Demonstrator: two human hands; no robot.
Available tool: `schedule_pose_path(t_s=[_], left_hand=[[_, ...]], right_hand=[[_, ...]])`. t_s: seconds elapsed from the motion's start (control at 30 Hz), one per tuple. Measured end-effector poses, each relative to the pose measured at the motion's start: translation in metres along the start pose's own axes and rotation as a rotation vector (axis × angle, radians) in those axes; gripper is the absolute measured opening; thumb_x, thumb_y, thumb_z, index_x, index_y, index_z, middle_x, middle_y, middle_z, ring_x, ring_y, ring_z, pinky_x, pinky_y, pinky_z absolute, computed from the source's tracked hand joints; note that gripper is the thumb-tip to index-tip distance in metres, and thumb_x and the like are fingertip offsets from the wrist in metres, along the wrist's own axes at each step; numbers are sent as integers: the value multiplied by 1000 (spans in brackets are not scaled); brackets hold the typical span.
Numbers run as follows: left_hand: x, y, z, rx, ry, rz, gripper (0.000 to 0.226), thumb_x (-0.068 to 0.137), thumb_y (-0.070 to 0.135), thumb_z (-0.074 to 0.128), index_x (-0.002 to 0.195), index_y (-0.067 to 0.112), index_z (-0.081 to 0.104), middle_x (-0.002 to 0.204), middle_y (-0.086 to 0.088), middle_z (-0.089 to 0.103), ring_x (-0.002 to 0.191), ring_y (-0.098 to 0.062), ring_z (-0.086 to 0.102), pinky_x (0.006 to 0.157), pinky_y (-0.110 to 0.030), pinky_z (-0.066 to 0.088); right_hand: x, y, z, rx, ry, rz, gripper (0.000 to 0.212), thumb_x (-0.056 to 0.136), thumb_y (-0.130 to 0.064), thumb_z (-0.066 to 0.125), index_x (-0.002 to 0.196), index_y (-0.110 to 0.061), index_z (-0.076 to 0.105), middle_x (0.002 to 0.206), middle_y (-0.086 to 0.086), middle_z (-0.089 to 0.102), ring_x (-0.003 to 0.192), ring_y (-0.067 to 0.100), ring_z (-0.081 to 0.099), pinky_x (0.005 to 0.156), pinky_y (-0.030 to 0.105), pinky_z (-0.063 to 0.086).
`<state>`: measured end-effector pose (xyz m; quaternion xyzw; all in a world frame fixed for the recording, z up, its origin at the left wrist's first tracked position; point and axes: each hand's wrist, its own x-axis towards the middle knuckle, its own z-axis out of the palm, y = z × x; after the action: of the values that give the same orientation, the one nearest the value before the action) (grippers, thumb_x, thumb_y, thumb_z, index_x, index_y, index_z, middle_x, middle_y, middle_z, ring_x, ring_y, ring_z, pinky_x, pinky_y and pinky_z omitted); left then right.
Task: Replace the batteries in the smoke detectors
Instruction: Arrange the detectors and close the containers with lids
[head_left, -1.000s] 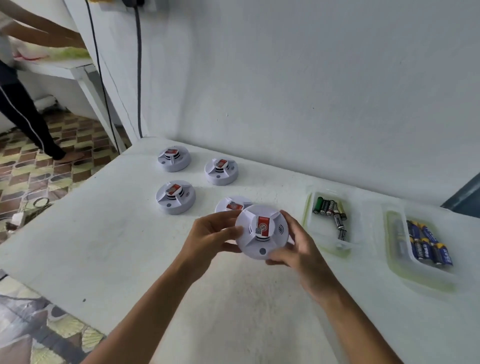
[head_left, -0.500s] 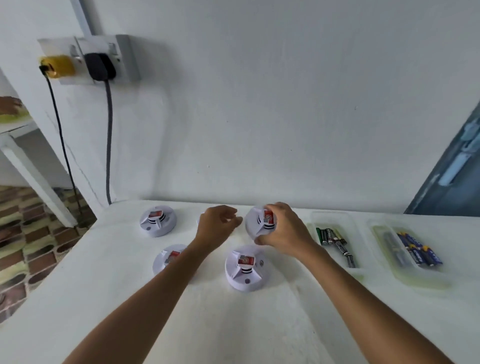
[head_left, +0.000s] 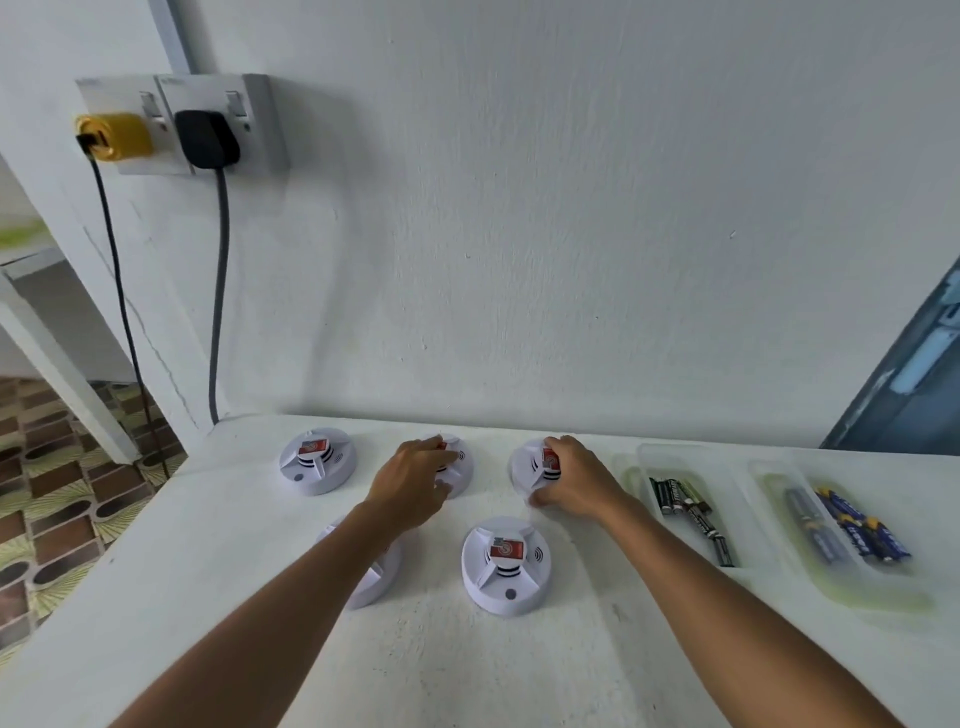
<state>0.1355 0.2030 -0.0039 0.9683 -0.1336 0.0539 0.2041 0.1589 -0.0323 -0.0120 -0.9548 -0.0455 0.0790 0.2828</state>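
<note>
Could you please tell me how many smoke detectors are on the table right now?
5: back-left detector, one under the left hand, one under the right hand, front-centre detector, and one partly hidden beneath the left forearm.

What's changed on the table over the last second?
The detector held up in both hands a second ago is now down on the table at the back right, the right hand still gripping it. The left hand let go and now rests on the middle back detector. The other detectors and both battery trays stayed put.

Five smoke detectors (head_left: 317, 460) (head_left: 457, 462) (head_left: 531, 466) (head_left: 505, 565) (head_left: 376, 574); two trays (head_left: 655, 453) (head_left: 769, 483); two plugs (head_left: 120, 136) (head_left: 206, 139); two hands (head_left: 415, 480) (head_left: 579, 480)
</note>
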Motion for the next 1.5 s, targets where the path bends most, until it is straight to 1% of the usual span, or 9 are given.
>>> schedule_pose_path(t_s=[0.13, 0.2, 0.33, 0.5, 0.67, 0.9, 1.1, 1.27, 1.5], left_hand=[[4, 7, -7, 87, -51, -29, 39, 84, 21, 72, 122, 15, 67, 132, -5, 61, 113, -27, 59, 95, -39, 49], [9, 25, -12, 116, -10, -25, 40, 84, 23, 70, 123, 17, 65, 130, -7, 61, 115, -30, 56, 97, -45, 46], [13, 90, -21, -98, 58, 53, 30, 88, 16, 66, 118, 16, 68, 116, -2, 67, 99, -20, 63, 87, -29, 50], [11, 172, 28, -167, -55, 39, 18, 89, 14, 58, 102, 16, 71, 102, -4, 72, 94, -21, 65, 86, -24, 47], [12, 200, 80, -194, -168, -202, 20, 89, 18, 61, 107, 10, 58, 107, -12, 66, 79, -26, 58, 73, -26, 45], [8, 214, 105, -310, -36, -430, 28, 81, 6, 60, 108, 8, 53, 90, -14, 62, 74, -28, 57, 72, -37, 51], [16, 228, 72, -329, 108, -418, 29, 84, -4, 42, 98, 13, 61, 91, -11, 62, 77, -32, 64, 72, -41, 57], [21, 219, 0, -145, 291, -291, 26, 85, -2, 49, 97, 12, 67, 97, -12, 66, 89, -31, 62, 74, -30, 46], [7, 193, -55, -114, 441, -247, 18, 90, 0, 54, 94, 11, 67, 90, -6, 64, 73, -20, 58, 64, -26, 42]], right_hand=[[-12, -6, -7, -139, -62, -13, 94, 72, -45, 77, 146, -16, 27, 153, 9, 21, 142, 30, 20, 104, 44, 39], [-29, -5, -25, -20, 49, -31, 80, 84, -42, 68, 148, -15, 28, 158, 8, 17, 144, 25, 21, 108, 41, 34], [-71, 9, -77, -176, 398, 32, 38, 95, -20, 50, 131, -12, 50, 131, 9, 52, 115, 29, 55, 88, 34, 45], [-111, 66, -129, -559, 216, 250, 18, 92, -17, 50, 107, -9, 55, 112, 10, 63, 101, 30, 62, 68, 29, 37], [-113, 102, -122, -256, 20, 224, 5, 88, -4, 48, 86, -6, 51, 84, 9, 60, 75, 28, 66, 59, 33, 49], [-120, 117, -141, -2, -21, 117, 32, 81, 6, 42, 58, -13, 30, 56, 4, 31, 25, 5, 46, 30, 19, 25], [-130, 116, -171, 137, 37, 113, 32, 84, 7, 42, 61, -11, 31, 57, 5, 37, 42, 26, 64, 30, 19, 30], [-131, 110, -168, 246, 53, 168, 13, 84, 6, 42, 75, -2, 47, 76, 18, 59, 47, 30, 67, 53, 44, 56], [-127, 114, -129, 195, -48, 162, 20, 87, 3, 39, 72, -11, 37, 64, 9, 44, 46, 27, 67, 36, 25, 43]])
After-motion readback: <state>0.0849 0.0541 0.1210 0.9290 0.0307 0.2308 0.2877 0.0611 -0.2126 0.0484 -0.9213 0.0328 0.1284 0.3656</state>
